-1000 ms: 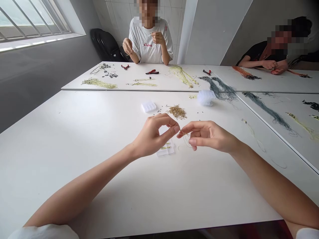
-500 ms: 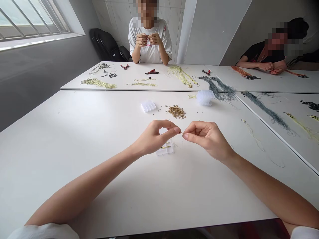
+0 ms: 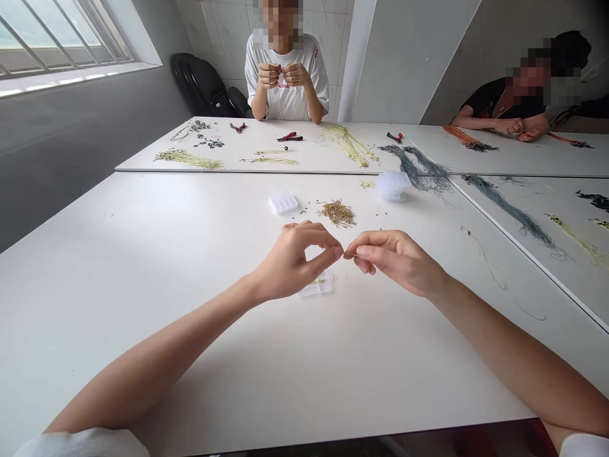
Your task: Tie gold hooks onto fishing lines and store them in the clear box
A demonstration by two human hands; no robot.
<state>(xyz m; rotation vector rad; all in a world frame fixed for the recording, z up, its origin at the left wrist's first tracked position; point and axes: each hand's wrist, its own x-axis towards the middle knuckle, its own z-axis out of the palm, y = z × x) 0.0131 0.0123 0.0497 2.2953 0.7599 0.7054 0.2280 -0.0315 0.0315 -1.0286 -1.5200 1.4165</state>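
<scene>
Just between both grips (image 3: 297, 263) (image 3: 397, 261), thin wire (image 3: 349, 254)

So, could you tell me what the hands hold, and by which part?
The left hand and right hand pinch a fine pale strand at their fingertips; which part is too small to tell.

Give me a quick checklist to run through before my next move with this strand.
Fine strand pinched in the right hand's fingertips: ok.
Left hand pinched shut beside the strand, also holding it: cannot tell.
Anything threaded on the strand: cannot tell, too small to see.
Gold tube beads in one heap just beyond the hands: ok.
Small black pieces lying loose around the heap: not ok.
</scene>
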